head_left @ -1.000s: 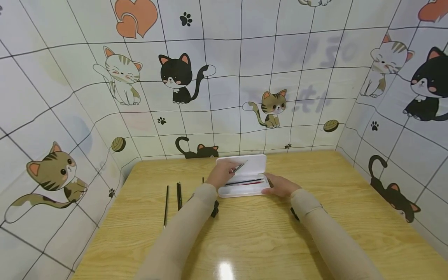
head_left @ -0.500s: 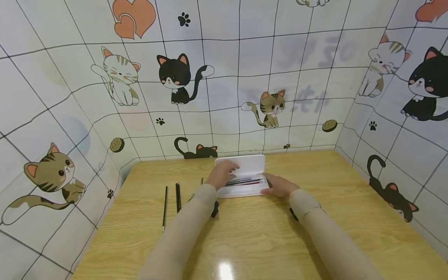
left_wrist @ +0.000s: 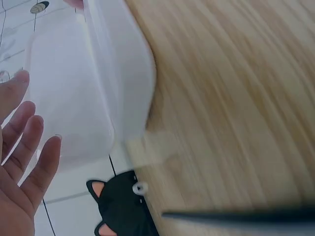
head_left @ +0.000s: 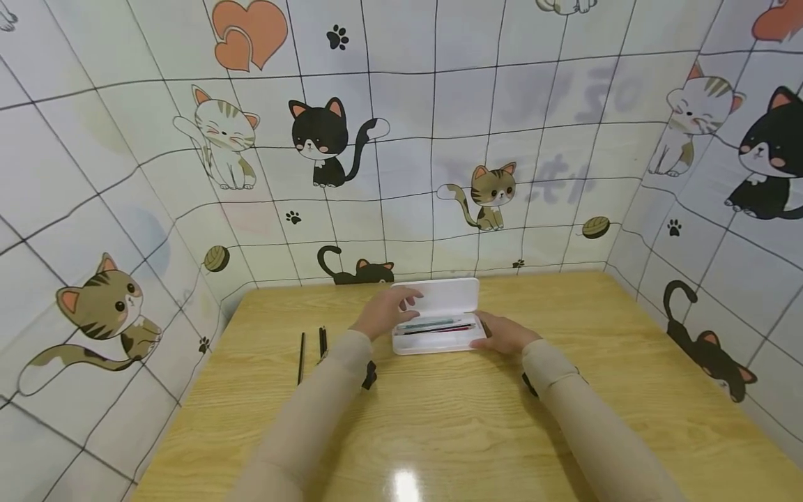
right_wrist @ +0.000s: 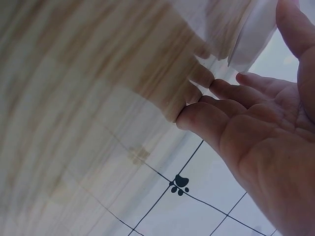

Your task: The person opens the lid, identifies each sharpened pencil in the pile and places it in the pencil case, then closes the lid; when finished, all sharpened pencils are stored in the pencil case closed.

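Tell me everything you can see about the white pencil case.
The white pencil case is a shallow, round-cornered box, seemingly plastic. It lies on the table, open, its lid raised at the far side. Slim pencils lie inside, lengthwise. The right hand holds its right end; the left hand is at its left end, contact unclear.
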The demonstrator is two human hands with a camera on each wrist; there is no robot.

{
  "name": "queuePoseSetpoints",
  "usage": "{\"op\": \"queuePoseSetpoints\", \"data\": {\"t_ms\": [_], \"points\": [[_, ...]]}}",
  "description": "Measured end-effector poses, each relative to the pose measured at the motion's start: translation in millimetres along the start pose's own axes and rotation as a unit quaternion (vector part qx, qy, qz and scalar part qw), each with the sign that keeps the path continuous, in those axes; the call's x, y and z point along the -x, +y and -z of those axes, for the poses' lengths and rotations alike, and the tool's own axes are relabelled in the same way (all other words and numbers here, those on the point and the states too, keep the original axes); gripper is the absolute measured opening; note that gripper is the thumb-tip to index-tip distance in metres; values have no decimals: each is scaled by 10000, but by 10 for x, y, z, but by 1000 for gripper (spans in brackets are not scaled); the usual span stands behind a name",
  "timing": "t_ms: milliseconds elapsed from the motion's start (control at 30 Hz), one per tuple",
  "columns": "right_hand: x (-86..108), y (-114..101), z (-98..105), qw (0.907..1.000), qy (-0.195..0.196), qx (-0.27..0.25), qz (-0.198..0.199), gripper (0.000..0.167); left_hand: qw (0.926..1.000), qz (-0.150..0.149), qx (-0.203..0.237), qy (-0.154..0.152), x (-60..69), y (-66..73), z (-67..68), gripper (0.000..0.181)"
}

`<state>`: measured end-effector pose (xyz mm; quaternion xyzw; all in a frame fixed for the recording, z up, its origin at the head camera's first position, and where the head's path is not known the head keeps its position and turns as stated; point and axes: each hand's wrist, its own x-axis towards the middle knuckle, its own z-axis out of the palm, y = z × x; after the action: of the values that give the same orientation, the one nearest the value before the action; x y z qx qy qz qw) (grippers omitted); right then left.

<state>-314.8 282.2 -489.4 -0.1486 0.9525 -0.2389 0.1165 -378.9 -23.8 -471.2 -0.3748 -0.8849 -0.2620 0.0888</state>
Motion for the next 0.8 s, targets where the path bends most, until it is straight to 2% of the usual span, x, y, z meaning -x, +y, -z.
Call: {"op": "queuePoseSetpoints", "data": {"t_ms": [167,267,433,600,800], "points": [[6,1,5,10000,37,-19,43,87,9997,-170,144,41,118,-182,76,38],[23,-12,9,9999,63,-58,76,86,9997,-151,199,68,192,-281,108,37],[39,-28,12,10000,33,-32,66,86,9992,-55,278,277,299,-367,186,36],[42,-31,5,10000,57,-31,55,85,9993,190,116,297,375,-461,252,40],[34,-36,10,9999,86,-101,9,83,9978,601,273,93,484,-607,343,42]]}}
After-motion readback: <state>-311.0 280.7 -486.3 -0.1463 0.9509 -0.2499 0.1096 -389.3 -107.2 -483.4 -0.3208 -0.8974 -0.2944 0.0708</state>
